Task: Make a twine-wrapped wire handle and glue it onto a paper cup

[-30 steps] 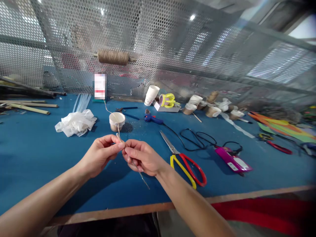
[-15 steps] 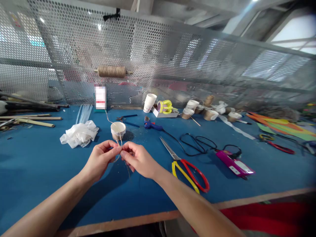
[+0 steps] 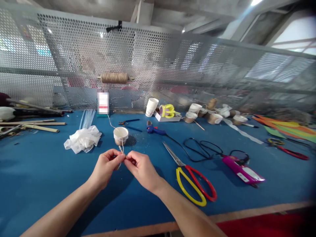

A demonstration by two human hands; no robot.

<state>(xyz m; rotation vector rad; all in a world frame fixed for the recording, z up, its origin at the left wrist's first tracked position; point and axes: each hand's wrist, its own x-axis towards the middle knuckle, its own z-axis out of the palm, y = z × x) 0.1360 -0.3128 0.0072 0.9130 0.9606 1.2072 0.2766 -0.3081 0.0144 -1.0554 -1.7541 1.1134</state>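
My left hand (image 3: 107,166) and my right hand (image 3: 140,166) meet over the blue table (image 3: 37,171), fingertips pinched together on a thin strand of jute twine (image 3: 121,148). The twine runs up from my fingers past a small paper cup (image 3: 120,135) toward the back of the table. A spool of the same twine (image 3: 114,78) hangs on the perforated metal panel behind. Both hands are closed on the strand, and the twine's free end is hidden between my fingers.
Red-and-yellow scissors (image 3: 191,176) lie right of my hands, with a black cable (image 3: 197,149), a magenta tool (image 3: 243,171) and a blue glue gun (image 3: 154,130). Crumpled plastic (image 3: 82,140) and bamboo sticks (image 3: 37,126) lie left. Cups and tape rolls (image 3: 197,110) line the back.
The loose tail of twine that hung below my right hand is now drawn up into my fingers. My hands have closed tighter together and sit slightly farther from me.
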